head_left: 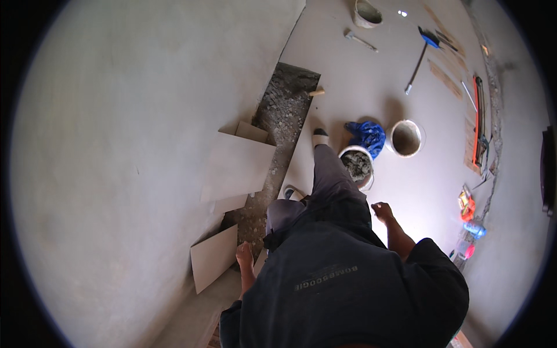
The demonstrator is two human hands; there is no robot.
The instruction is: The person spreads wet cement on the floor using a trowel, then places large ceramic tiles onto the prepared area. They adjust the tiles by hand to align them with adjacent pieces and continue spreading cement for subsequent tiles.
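Observation:
My left hand (244,254) hangs at my side with its fingers curled in, nothing visible in it. Close by, a pale square tile (214,259) leans against the left wall; I cannot tell whether the hand touches it. My right hand (382,212) is held out from my hip, its fingers loosely bent and partly apart, with no object in it. Ahead of that hand stands a white bucket (357,168) filled with grey mortar. Larger pale tiles (241,165) lean on the wall beside a strip of bare rubble (284,101) along the floor.
A crumpled blue bag (368,137) lies behind the mortar bucket, beside another white bucket (406,139). Farther off are a mallet (361,42), a blue-headed broom (428,37) and a third bucket (368,14). A red tile cutter (478,122) lies along the right wall.

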